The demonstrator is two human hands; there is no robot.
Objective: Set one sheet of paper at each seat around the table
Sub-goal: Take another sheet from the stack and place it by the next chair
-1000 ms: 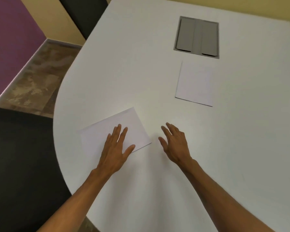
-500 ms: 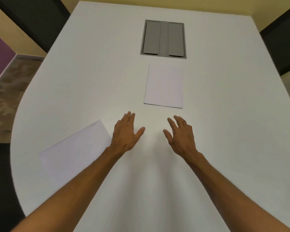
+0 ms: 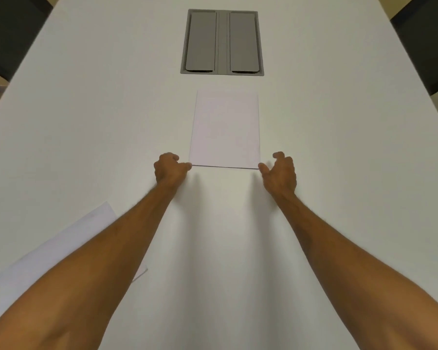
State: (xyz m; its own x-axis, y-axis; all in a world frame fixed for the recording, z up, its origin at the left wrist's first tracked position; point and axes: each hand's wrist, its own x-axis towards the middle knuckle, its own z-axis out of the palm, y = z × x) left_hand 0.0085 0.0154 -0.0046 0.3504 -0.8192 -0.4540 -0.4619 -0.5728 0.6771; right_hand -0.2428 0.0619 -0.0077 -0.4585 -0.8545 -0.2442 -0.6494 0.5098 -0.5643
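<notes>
White rectangular paper stack (image 3: 225, 130), frame centre | left hand (image 3: 170, 169) curled, right hand (image 3: 280, 173) clawed, thumbs at near corners, probably peeling off one sheet | placed white sheet (image 3: 68, 248) lower left, seat served | grey hatch (image 3: 222, 42) above, white table (image 3: 339, 147)

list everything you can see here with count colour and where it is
paper stack: 1, white, table centre, just below the hatch
single sheet: 1, white, near left of the table, partly under the left forearm
cable hatch: 1, grey, two flaps, set into the table at top centre
table: 1, white, fills the view
chairs: 2, black, far left and far right corners
left hand: at the stack's near left corner
right hand: at its near right corner
</notes>
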